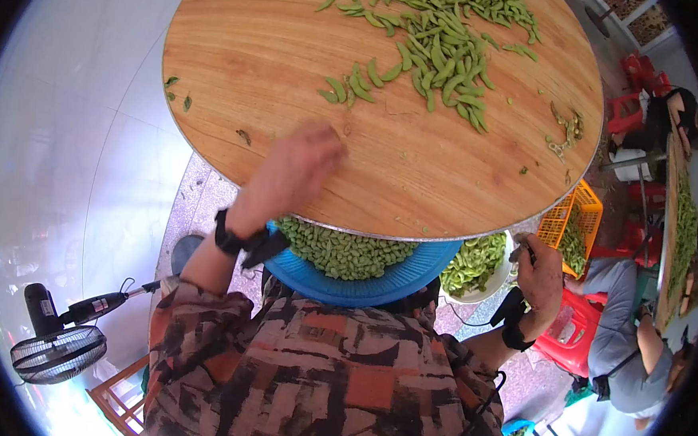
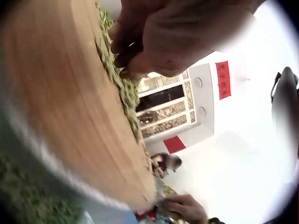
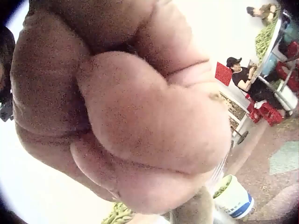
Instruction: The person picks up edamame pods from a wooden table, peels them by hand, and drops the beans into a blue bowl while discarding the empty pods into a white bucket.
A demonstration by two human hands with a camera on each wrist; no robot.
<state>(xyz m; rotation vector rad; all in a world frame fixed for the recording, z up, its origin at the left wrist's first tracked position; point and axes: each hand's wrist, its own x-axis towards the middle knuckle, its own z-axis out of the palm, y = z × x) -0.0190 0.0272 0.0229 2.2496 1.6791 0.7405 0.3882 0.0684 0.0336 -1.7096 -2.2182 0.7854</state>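
Over the near left part of the round wooden table [image 1: 238, 75], my left hand [image 1: 300, 167] reaches out, slightly blurred. Its fingers bend loosely and nothing shows between them. Green bean pods [image 1: 446, 60] lie just ahead of it, with a few stray ones closer. Past the table's right front edge, my right hand [image 1: 541, 282] is curled; in the right wrist view its folded fingers [image 3: 154, 112] fill the middle. A small grey-brown thing [image 3: 194, 210] sticks out at its fingertips; I cannot tell what it is. A blue basin [image 1: 321, 288] of shelled green beans [image 1: 347, 254] sits below the table edge.
A white bucket [image 3: 236, 200] of pods stands right of the basin. Beyond it are an orange crate [image 1: 585, 212] with greens and a red stool [image 1: 574, 332]. People sit at another table [image 1: 671, 238] on the right. A black fan [image 1: 57, 352] stands at left.
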